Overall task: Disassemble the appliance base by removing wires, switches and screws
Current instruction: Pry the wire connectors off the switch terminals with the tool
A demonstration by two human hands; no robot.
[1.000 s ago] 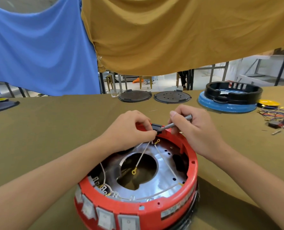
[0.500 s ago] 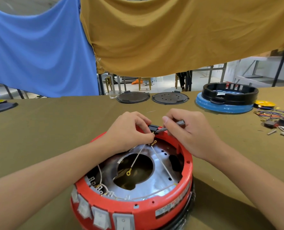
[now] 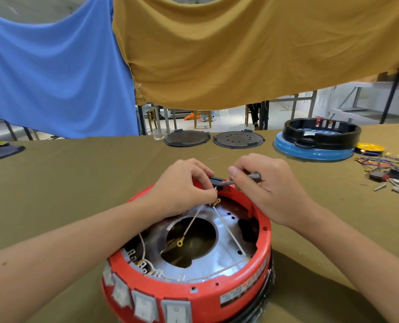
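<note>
While left fingers (image 3: 208, 180) pinch black switch (image 3: 216, 181); screwdriver (image 3: 245, 177) tip touching.

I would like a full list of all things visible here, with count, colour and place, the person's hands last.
appliance base: one, red, near centre of table
rocker switches: four visible, white-grey, base front wall
white wires: two, inside base
black connector: one, base far rim
tool: one, grey, tip at connector
round lids: two, dark, far edge
blue-black base: one, far right
loose wires and parts: several, mixed, right
table: one, olive
cloths: two, blue and ochre, hanging
left hand: pinches connector
right hand: grips tool
</note>
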